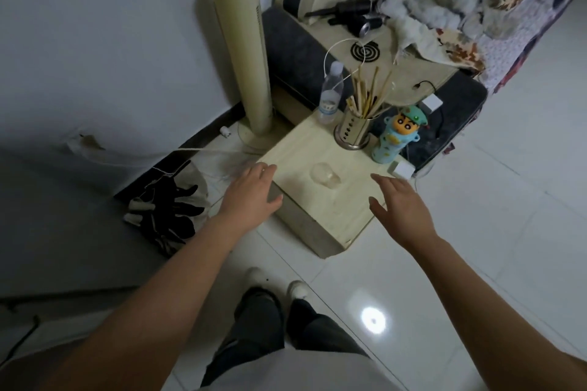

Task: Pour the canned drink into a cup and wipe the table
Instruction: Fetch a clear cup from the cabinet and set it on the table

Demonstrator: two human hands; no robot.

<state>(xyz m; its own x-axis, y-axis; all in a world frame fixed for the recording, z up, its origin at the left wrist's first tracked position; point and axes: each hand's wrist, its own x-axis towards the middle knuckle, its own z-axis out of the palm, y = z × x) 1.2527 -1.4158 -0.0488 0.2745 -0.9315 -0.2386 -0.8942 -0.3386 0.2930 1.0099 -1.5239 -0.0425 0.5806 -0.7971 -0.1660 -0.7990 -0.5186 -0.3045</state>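
**Both hands empty over the little table, cup is really hard to see**

Left hand (254, 190) sits just left of frame centre, fingers spread loosely, holding nothing, hanging over the left corner of the pale wooden table (333, 219). Right hand (398, 206) is right of centre, also open and empty, over the table's lower right edge. Can't tell if either actually touches the wood.

Between them, mid-frame, there's a clear cup (324, 175) on the table top, so see-through and blurry I can't tell if it's upright or lying over, or whether anything's in it.

Further up the table: a plastic water bottle (330, 95), a metal holder full of chopsticks (354, 130), and a cartoon-figure bottle (398, 136). A white charger block (402, 170) sits at the right edge.

I can't make out a can anywhere. The upper right is a jumble of bedding (476, 3), with some dark gadget (349, 14) too blurry to name. Black gloves (168, 209) lie on the floor, lower left.
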